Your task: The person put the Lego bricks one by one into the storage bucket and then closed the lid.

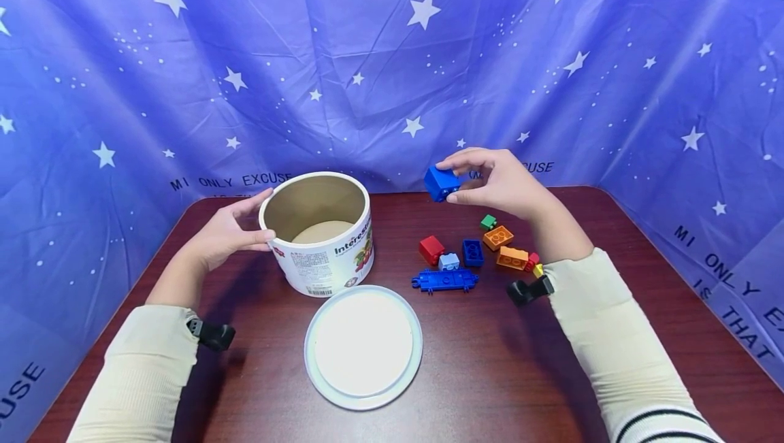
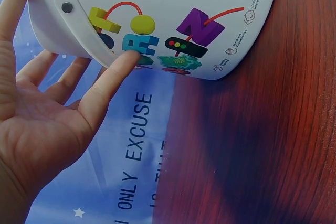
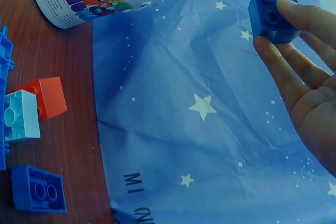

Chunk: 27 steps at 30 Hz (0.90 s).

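A white round bucket (image 1: 312, 266) with printed toy pictures stands at the left, mouth up, bare cardboard-coloured floor inside. My left hand (image 1: 229, 232) holds it from the left side, thumb at the front of the rim and fingers spread round towards the back. In the left wrist view the fingers lie along its wall beside the white carrying handle (image 2: 79, 19). Up in the air at the right, my right hand (image 1: 502, 181) pinches a blue toy brick (image 1: 439, 183) between thumb and fingers. The studs of this brick (image 3: 272, 14) show in the right wrist view.
Below the right hand lie several loose bricks: red (image 1: 431, 250), light blue (image 1: 449, 262), dark blue (image 1: 472, 252), orange (image 1: 498, 237) and green (image 1: 488, 222). A blue wheel-base plate (image 1: 446, 280) lies in front. The round white lid (image 1: 364, 348) is nearest me. A starry cloth (image 1: 367, 55) hangs behind the table.
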Tool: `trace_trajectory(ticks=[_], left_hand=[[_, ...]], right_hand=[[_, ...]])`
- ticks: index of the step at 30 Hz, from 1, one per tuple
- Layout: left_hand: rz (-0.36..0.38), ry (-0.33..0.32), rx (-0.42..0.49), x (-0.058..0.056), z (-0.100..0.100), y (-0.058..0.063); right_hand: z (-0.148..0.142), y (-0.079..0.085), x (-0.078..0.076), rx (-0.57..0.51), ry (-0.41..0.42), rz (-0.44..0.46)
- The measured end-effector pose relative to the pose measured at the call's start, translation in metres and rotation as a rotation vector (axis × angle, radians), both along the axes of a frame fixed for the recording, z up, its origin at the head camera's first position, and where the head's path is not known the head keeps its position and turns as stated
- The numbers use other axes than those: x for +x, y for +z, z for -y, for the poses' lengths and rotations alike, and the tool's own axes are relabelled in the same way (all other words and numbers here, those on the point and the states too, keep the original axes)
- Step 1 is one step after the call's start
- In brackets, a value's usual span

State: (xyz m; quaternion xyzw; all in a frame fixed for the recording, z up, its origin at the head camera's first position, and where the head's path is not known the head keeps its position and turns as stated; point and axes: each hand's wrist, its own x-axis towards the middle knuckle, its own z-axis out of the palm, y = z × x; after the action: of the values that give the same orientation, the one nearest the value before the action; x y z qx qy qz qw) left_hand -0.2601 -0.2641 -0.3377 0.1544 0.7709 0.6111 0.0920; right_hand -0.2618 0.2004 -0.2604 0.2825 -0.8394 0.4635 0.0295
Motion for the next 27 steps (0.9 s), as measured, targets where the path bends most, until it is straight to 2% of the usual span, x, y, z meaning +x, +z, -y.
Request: trace_trajectory(ticks=[23,27], left_hand=[[-0.012,0.004,-0.002,-0.001,0.002,-0.003],[-0.010,0.003,-0.006,-0.003,0.002,-0.004]], right_hand=[[0.053,-0.005,-0.023,-0.109,0.131,0.109],[0.062,-0.008,-0.026,-0.128,0.152,0.103]])
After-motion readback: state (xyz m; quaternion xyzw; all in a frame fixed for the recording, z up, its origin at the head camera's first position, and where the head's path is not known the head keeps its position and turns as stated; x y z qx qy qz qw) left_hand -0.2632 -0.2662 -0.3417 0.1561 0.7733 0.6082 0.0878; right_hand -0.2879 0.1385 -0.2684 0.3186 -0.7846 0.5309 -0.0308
